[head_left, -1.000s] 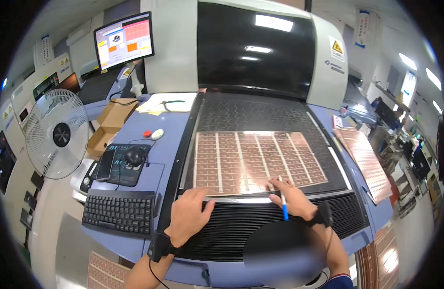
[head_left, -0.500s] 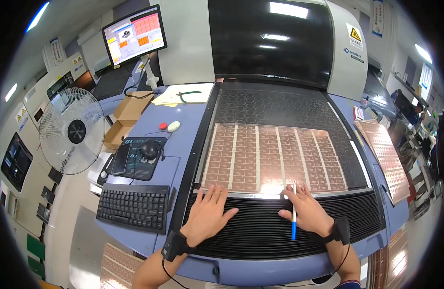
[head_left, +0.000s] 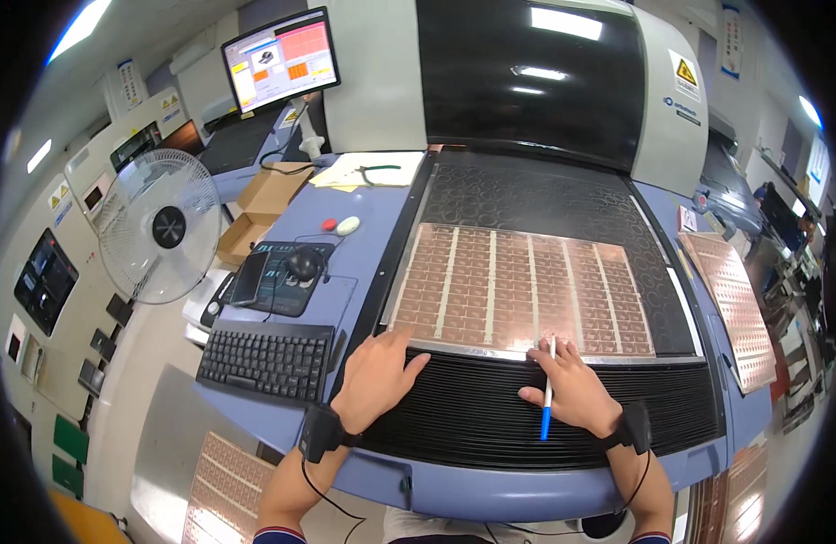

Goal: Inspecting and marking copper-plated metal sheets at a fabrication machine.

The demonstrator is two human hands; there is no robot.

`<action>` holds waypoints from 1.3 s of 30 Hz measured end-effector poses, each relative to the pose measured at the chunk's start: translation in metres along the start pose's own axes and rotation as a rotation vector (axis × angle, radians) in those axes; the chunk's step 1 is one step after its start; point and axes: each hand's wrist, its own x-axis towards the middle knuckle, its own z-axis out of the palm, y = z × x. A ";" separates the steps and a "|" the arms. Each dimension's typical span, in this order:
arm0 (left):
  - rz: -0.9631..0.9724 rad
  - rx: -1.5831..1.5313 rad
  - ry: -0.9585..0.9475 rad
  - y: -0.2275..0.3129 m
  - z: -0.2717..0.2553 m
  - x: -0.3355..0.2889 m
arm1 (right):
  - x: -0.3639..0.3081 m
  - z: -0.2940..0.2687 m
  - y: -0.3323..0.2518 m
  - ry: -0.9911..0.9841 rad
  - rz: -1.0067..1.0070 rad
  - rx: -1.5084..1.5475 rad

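Note:
A large copper-coloured panel of small circuit patterns (head_left: 522,290) lies flat on the black perforated bed of a big machine. My left hand (head_left: 377,376) rests palm down on the ribbed black cover, fingertips touching the panel's near left edge. My right hand (head_left: 572,390) lies at the panel's near edge further right and holds a white and blue pen (head_left: 547,388) between its fingers, tip toward the panel. Both wrists wear black straps with thin cables.
A black keyboard (head_left: 268,361), a mouse on a dark pad (head_left: 302,263) and a phone sit on the blue counter at left. A white fan (head_left: 160,227) stands further left, a monitor (head_left: 280,62) behind. More copper panels lie at right (head_left: 737,304) and lower left (head_left: 220,485).
The view has shifted so the machine bed sits more to the right. Both hands have stayed at the panel's near edge, the left one sliding slightly rightward toward it.

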 end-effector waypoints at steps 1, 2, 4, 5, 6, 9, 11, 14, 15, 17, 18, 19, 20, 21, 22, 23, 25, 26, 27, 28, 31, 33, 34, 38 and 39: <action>0.008 0.001 0.003 0.009 -0.007 -0.002 | -0.005 -0.004 0.005 0.012 0.028 -0.014; -0.032 -0.036 0.059 0.018 -0.023 -0.012 | -0.006 -0.003 0.008 0.027 0.043 -0.017; -0.095 -0.074 0.185 0.020 -0.036 -0.037 | -0.009 -0.003 0.011 0.026 0.035 -0.032; -0.156 -0.038 0.223 0.009 -0.044 -0.058 | -0.008 -0.002 0.009 0.015 0.017 -0.044; -0.205 -0.018 0.279 -0.003 -0.052 -0.076 | -0.007 -0.004 0.008 0.013 0.005 0.006; -0.454 0.158 0.390 -0.047 -0.061 -0.118 | -0.011 -0.006 0.005 -0.019 0.034 0.006; -0.507 0.417 0.460 -0.088 -0.052 -0.147 | -0.010 -0.002 0.009 -0.033 0.035 0.021; -0.459 0.357 0.458 -0.113 -0.055 -0.163 | -0.011 0.001 0.009 0.003 0.006 0.003; -0.460 0.359 0.467 -0.115 -0.056 -0.168 | -0.013 -0.001 0.006 0.020 0.008 0.009; -0.351 0.400 0.474 -0.111 -0.062 -0.160 | -0.010 -0.003 0.004 0.021 0.012 0.010; -0.358 0.396 0.475 -0.113 -0.063 -0.157 | -0.009 -0.004 0.003 0.015 0.036 0.026; -0.313 0.420 0.456 -0.118 -0.064 -0.152 | -0.006 -0.005 0.002 0.011 0.059 0.044; -0.268 0.444 0.439 -0.121 -0.067 -0.148 | -0.004 -0.007 0.001 0.009 0.053 0.039; -0.273 0.443 0.444 -0.119 -0.069 -0.145 | -0.002 -0.010 0.000 -0.006 0.066 0.052; -0.282 0.364 0.462 -0.114 -0.069 -0.142 | -0.001 -0.013 -0.003 -0.022 0.080 0.065; -0.289 0.284 0.483 -0.105 -0.072 -0.136 | 0.000 -0.014 -0.006 -0.023 0.073 0.059; -0.226 0.012 0.469 -0.068 -0.072 -0.117 | 0.002 -0.016 -0.012 0.221 0.129 0.374; -0.209 -0.213 0.436 -0.044 -0.071 -0.102 | 0.006 -0.020 -0.018 0.382 -0.008 0.341; -0.272 -0.500 0.268 -0.021 -0.070 -0.087 | 0.010 -0.028 -0.026 0.372 -0.017 0.331; -0.126 -0.766 0.111 0.004 -0.072 -0.073 | 0.013 -0.039 -0.040 0.456 -0.014 0.743; 0.213 -1.121 -0.268 0.064 -0.068 -0.030 | 0.031 -0.079 -0.110 0.550 -0.014 1.371; 0.390 -1.452 -0.431 0.098 -0.059 -0.005 | 0.040 -0.093 -0.141 0.592 -0.343 1.565; 0.429 -1.655 -0.564 0.113 -0.051 0.006 | 0.037 -0.100 -0.151 0.586 -0.353 1.547; 0.560 -1.715 -0.508 0.142 -0.027 0.035 | 0.035 -0.104 -0.157 0.724 -0.537 1.503; 0.604 -1.734 -0.469 0.145 -0.024 0.036 | 0.034 -0.102 -0.154 0.766 -0.566 1.526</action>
